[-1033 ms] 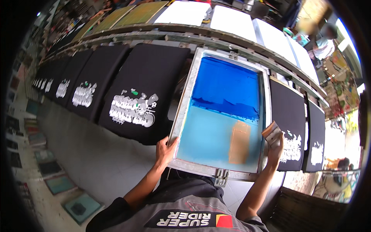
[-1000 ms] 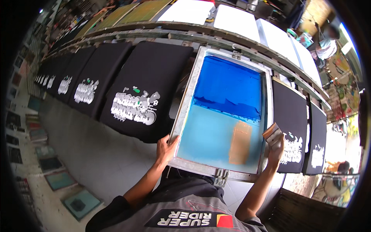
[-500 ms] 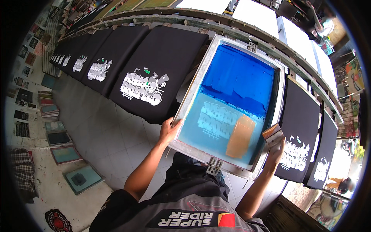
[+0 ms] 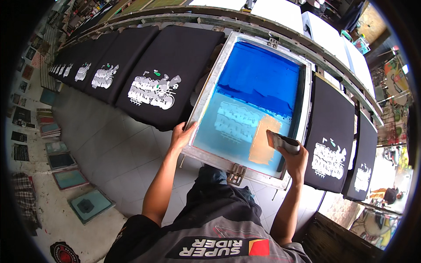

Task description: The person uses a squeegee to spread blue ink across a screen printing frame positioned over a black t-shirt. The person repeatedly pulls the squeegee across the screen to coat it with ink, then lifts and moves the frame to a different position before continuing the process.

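A screen printing frame point(image 4: 206, 101) with metal edges lies in front of me. Thick blue ink point(image 4: 263, 76) covers the far half of its mesh, while the near half is pale blue with a light lettered design point(image 4: 239, 122) and a tan tape patch point(image 4: 259, 147). My left hand point(image 4: 180, 136) grips the frame's left edge near its lower corner. In my right hand point(image 4: 294, 160) is a squeegee point(image 4: 283, 142), held over the tape patch at the lower right. Whether its blade touches the mesh I cannot tell.
Black T-shirts point(image 4: 171, 65) with white and grey prints lie on boards in a row to the left, and further printed black shirts point(image 4: 331, 131) to the right. A long rail point(image 4: 184, 18) runs behind them. Several small screens point(image 4: 90, 205) stand on the left.
My right hand has brought the squeegee from the frame's right edge leftward over the tape patch. My left hand still holds the frame; the whole view has shifted slightly.
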A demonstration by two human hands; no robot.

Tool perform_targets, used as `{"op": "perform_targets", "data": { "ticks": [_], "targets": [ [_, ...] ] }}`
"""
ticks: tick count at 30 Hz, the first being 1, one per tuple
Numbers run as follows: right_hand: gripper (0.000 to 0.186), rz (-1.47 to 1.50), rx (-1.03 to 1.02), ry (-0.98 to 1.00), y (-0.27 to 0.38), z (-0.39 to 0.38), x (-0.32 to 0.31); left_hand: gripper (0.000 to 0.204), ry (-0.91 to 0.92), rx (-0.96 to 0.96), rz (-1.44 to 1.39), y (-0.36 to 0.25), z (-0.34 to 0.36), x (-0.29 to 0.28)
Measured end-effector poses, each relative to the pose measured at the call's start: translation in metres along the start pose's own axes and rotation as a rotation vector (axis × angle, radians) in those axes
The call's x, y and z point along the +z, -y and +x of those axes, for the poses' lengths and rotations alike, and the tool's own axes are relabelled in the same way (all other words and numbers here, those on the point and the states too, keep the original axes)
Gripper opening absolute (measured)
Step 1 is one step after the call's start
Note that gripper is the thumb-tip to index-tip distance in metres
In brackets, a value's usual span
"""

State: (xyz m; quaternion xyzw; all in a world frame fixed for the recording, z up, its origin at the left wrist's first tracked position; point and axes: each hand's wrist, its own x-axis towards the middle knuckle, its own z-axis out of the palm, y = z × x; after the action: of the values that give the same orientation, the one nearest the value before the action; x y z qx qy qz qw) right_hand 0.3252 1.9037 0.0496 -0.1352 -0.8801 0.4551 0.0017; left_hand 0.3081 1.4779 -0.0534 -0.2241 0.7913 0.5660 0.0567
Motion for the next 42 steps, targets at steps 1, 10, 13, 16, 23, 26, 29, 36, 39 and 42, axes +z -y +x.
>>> {"op": "perform_targets", "data": {
  "ticks": [1, 10, 13, 16, 23, 26, 29, 36, 39, 42],
  "targets": [
    [0.037, -0.158, -0.048, -0.021, 0.006, 0.000, 0.001, 0.042, 0.018, -0.015, -0.005, -0.005, -0.001, 0.001],
    [0.020, -0.465, -0.482, -0.122, 0.014, 0.038, 0.020, 0.055, 0.116, -0.051, 0.048, -0.011, -0.006, -0.004],
    [0.019, -0.564, -0.481, -0.097, 0.013, 0.050, 0.029, 0.058, 0.124, -0.009, 0.021, -0.003, -0.002, -0.004],
    [0.017, -0.554, -0.498, -0.048, 0.018, 0.056, 0.041, 0.061, 0.149, -0.077, 0.055, -0.010, -0.004, -0.006],
    [0.007, -0.646, -0.565, -0.110, -0.001, 0.046, 0.076, 0.059, 0.114, -0.075, 0.034, -0.005, -0.004, -0.003],
    [0.009, -0.652, -0.559, -0.090, -0.005, -0.001, 0.078, 0.058, 0.092, -0.072, 0.055, -0.013, -0.007, -0.005],
    [0.015, -0.638, -0.585, -0.159, -0.016, -0.037, 0.082, 0.058, 0.107, -0.094, 0.045, -0.016, -0.007, -0.002],
    [0.017, -0.677, -0.554, -0.100, 0.013, -0.035, 0.067, 0.062, 0.106, -0.062, 0.010, -0.016, -0.007, -0.004],
    [0.020, -0.650, -0.597, -0.183, -0.015, -0.060, 0.090, 0.063, 0.093, -0.057, 0.015, -0.005, -0.004, -0.002],
    [0.019, -0.612, -0.623, -0.271, -0.027, -0.046, 0.103, 0.062, 0.107, -0.083, 0.023, -0.005, -0.007, -0.006]
  ]
}}
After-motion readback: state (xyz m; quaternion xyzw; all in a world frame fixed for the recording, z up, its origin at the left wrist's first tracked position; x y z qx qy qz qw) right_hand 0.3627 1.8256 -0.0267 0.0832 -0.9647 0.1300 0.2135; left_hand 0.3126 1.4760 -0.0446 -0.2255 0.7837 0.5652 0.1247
